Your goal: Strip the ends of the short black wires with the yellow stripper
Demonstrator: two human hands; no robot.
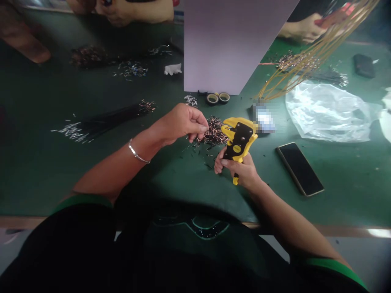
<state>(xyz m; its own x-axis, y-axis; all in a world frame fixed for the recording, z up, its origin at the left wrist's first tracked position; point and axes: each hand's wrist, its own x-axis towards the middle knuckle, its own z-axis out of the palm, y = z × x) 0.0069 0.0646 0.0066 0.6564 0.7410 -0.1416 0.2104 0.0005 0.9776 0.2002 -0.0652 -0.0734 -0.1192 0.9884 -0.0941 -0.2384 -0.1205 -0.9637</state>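
Shirt (pixel 189 260) at bottom, yellow stripper (pixel 241 140) near centre.
Right hand (pixel 244 170) closes its fingers around the stripper; left hand (pixel 183 120) presses its fingers together by the wire scraps (pixel 214 132), perhaps on something too small to tell. Phone (pixel 301 169) lies right on the worktop (pixel 180 179).

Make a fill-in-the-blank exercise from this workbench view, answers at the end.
The right hand grips a tool coloured black and ____.
The phone lies to the ____ of that hand.
Exactly ____ rolls of tape sit side by side near the panel.
The tabletop is ____.

Missing words: yellow; right; two; green.
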